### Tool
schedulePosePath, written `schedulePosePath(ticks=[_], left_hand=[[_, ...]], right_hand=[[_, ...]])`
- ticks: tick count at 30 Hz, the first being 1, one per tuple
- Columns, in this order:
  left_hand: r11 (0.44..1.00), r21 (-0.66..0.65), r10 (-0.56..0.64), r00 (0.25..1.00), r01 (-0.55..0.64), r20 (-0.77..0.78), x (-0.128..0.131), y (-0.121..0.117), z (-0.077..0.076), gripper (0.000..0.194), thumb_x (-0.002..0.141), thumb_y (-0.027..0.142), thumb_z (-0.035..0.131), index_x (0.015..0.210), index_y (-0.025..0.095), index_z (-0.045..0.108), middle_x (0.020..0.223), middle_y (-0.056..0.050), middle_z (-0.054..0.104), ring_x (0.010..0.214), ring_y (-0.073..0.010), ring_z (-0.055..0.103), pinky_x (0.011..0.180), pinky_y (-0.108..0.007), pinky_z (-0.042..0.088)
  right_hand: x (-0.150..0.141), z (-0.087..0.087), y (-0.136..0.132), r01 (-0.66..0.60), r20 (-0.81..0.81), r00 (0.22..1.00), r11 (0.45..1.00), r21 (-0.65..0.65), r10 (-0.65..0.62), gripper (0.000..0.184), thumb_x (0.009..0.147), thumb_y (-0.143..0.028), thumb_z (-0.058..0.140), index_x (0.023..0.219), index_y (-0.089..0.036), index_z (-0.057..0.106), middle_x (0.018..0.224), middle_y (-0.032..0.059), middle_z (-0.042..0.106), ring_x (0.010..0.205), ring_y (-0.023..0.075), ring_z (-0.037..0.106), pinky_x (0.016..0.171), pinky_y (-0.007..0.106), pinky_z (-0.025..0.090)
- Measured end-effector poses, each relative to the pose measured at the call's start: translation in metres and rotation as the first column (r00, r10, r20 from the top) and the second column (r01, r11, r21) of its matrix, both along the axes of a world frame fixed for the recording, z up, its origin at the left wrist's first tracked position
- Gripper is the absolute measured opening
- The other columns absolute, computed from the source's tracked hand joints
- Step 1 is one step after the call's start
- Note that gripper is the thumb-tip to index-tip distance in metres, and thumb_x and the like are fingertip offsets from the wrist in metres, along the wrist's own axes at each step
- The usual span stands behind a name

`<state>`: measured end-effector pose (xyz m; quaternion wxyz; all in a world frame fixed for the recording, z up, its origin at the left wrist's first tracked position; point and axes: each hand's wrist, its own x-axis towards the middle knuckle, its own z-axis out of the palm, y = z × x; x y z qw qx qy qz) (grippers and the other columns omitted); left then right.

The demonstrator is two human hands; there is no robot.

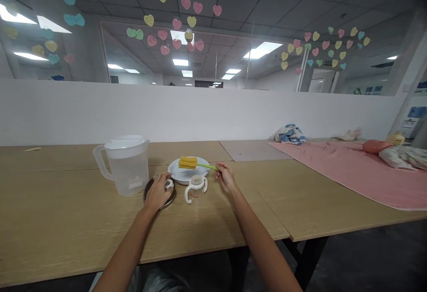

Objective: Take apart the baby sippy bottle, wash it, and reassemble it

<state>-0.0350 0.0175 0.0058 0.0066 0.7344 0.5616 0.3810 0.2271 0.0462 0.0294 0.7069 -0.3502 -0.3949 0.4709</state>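
Note:
My right hand (226, 177) pinches the green handle of a sponge bottle brush (188, 163). The brush's yellow sponge head is over a white dish (175, 172). Just in front of the dish stands a small clear baby bottle (196, 189) with two white handles and an uncapped neck. My left hand (159, 192) reaches down over a dark round tray (172, 202), fingers curled at a small white ring-shaped part (169, 184). Part of that tray and what lies on it is hidden under the hand. To its left is a translucent lidded pitcher (128, 167).
A pink cloth (347, 172) covers the right of the wooden table (83, 225), with a doll (383, 147) lying on it. Crumpled blue and white cloth (291, 134) rests against the low white wall (207, 114). A small flat piece (32, 149) lies at far left.

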Motion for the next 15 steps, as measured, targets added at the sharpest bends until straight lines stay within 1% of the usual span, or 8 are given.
schedulePosePath(ticks=[2, 5, 9, 15], left_hand=[[0.999, -0.039, 0.004, 1.0, -0.004, -0.006, 0.0009, -0.0009, 0.0007, 0.037, 0.07, 0.017, 0.05, 0.107, 0.019, 0.049, 0.11, -0.008, 0.058, 0.101, -0.0208, 0.057, 0.089, -0.034, 0.044], [0.996, -0.089, 0.018, 1.0, -0.019, -0.007, 0.001, -0.0018, 0.0011, 0.039, 0.07, 0.017, 0.051, 0.109, 0.018, 0.047, 0.106, -0.008, 0.06, 0.097, -0.0201, 0.059, 0.085, -0.033, 0.044], [0.989, -0.132, 0.067, 0.997, -0.071, -0.035, 0.0014, -0.0036, 0.0029, 0.041, 0.071, 0.019, 0.051, 0.111, 0.017, 0.046, 0.104, -0.009, 0.061, 0.096, -0.021, 0.059, 0.081, -0.032, 0.043], [0.978, -0.154, 0.135, 0.989, -0.143, -0.063, 0.0025, -0.0049, 0.0048, 0.031, 0.071, 0.023, 0.052, 0.101, 0.019, 0.049, 0.101, -0.007, 0.063, 0.093, -0.0216, 0.06, 0.077, -0.031, 0.042]], right_hand=[[-0.0006, -0.0003, -0.0001, 0.001, 0.009, 1.0, 1.0, -0.004, 0.0, 0.024, 0.055, -0.03, 0.069, 0.071, -0.018, 0.056, 0.053, -0.005, 0.053, 0.04, 0.0063, 0.04, 0.038, 0.021, 0.034], [-0.0008, -0.0009, 0.0004, 0.001, 0.018, 1.0, 1.0, -0.01, -0.001, 0.024, 0.055, -0.03, 0.068, 0.072, -0.018, 0.057, 0.051, -0.0058, 0.051, 0.04, 0.0063, 0.04, 0.038, 0.02, 0.034], [-0.0001, -0.0012, 0.0014, 0.001, 0.016, 1.0, 1.0, -0.016, -0.001, 0.024, 0.054, -0.03, 0.068, 0.072, -0.017, 0.057, 0.051, -0.0061, 0.051, 0.039, 0.0059, 0.039, 0.038, 0.02, 0.034], [0.001, -0.0017, 0.0018, -0.007, 0.012, 1.0, 1.0, -0.013, 0.007, 0.025, 0.054, -0.031, 0.069, 0.072, -0.017, 0.058, 0.051, -0.0063, 0.051, 0.039, 0.0064, 0.04, 0.038, 0.021, 0.035]])
